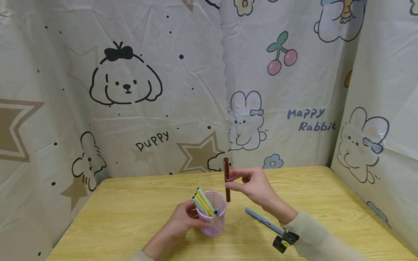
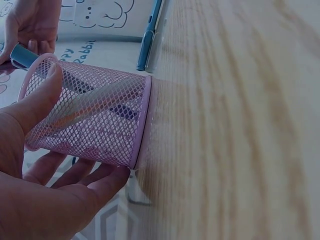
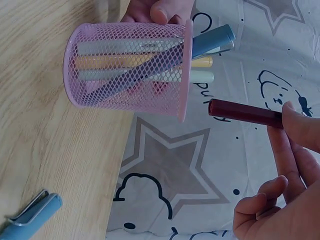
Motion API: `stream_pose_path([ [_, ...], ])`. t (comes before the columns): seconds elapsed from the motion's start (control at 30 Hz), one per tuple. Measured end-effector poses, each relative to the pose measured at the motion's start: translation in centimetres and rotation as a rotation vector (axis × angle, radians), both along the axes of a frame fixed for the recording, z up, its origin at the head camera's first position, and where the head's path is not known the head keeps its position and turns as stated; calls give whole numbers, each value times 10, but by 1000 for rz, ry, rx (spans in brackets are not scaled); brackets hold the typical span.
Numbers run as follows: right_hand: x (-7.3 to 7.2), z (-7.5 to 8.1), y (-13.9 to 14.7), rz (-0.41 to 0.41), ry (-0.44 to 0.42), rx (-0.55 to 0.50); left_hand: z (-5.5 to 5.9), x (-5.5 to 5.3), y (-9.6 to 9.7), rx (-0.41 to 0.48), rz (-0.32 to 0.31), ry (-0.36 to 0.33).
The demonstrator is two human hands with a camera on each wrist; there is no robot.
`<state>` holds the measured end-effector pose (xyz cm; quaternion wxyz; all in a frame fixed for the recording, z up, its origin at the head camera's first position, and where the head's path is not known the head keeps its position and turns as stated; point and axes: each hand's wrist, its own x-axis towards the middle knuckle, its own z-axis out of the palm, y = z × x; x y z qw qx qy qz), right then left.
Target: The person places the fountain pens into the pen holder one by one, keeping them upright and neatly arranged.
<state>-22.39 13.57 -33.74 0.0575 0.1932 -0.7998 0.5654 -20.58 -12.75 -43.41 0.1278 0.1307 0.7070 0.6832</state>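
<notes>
My left hand (image 1: pixel 181 219) grips a pink mesh pen cup (image 1: pixel 218 225) around its side, thumb toward the front. The cup stands upright on the table. Inside lean two pale green pens, a yellow pen (image 3: pixel 202 61) and a blue pen (image 3: pixel 212 41), their ends poking past the rim. Between thumb and fingertips, my right hand (image 1: pixel 258 185) pinches a dark red pen (image 1: pixel 226 168) by its middle. That pen is held upright just right of the cup, its lower end near rim height. A second blue pen (image 1: pixel 266 222) lies on the table below the right hand.
The wood-grain table (image 1: pixel 130 203) carries the cup and the loose pen. A printed cloth (image 1: pixel 196 119) hangs along the back and both sides. A black wrist camera (image 1: pixel 285 241) sits on the right sleeve, overlapping the loose pen's near end in the head view.
</notes>
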Motion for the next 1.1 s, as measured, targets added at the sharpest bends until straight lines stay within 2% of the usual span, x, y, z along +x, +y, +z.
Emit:
stream_pose_path([
  [0.23,-5,-5,-10,21,-13,-20,1,0,-1,8,-7,-9],
  [0.47,-11,-17,-17,59,33,-27,0,0,0,14,-10,-3],
  [0.63,-13,-24,-21,74,35,-41,0,0,0,6,-8,7],
  [0.87,-14,-30,-23,66,27,-32,0,0,0,6,-5,-4],
  [1.1,-15,-35,-26,82,39,-2,0,0,0,2,-5,16],
])
